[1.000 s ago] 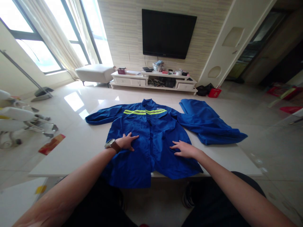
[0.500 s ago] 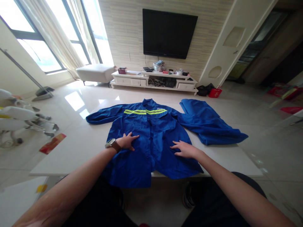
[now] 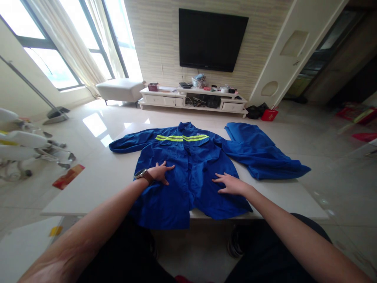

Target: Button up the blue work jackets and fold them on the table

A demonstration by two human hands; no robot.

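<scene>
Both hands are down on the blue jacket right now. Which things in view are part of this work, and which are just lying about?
In hand:
- blue jacket, spread flat on the white table
- left hand, flat on the jacket
- right hand, flat on the jacket
- second blue garment, beside the jacket's sleeve

Lying about:
- red card on the floor
- TV
- TV stand with clutter
- white bench

One camera only, worn on the person's head — it looks forward and down over the white table (image 3: 97,184), close above both forearms, and takes in the far wall with its television (image 3: 212,39) (wide, bowed lens)
</scene>
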